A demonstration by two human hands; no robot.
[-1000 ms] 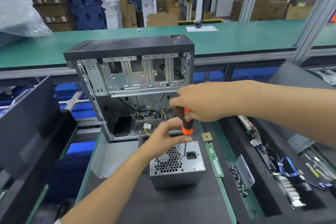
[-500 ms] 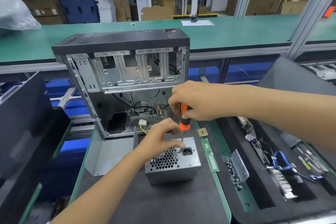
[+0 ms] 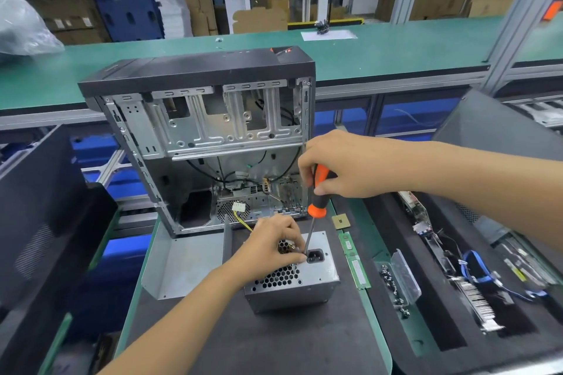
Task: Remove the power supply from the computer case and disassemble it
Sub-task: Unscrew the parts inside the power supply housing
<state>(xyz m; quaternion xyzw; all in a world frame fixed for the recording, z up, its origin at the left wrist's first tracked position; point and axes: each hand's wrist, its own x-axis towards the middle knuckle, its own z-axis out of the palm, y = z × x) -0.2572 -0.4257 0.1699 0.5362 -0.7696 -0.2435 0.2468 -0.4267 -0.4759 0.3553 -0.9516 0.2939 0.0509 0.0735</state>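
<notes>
Lowered screwdriver (image 3: 316, 192) in right hand (image 3: 344, 166); left hand (image 3: 271, 248) pinching its tip on power supply (image 3: 304, 283)

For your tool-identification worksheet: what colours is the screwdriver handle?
Orange and black; the screwdriver shows best in the head view, gripped by the right hand.

Power supply (image 3: 304, 283): dull grey sheet metal w/ perforated honeycomb grille. Computer case (image 3: 210, 131): bare galvanised-looking metal inside, matt black top. Screwdriver (image 3: 316, 201): glossy orange/black plastic handle, steel shaft. Mat (image 3: 259, 338): dark, matt, foam-like.
</notes>
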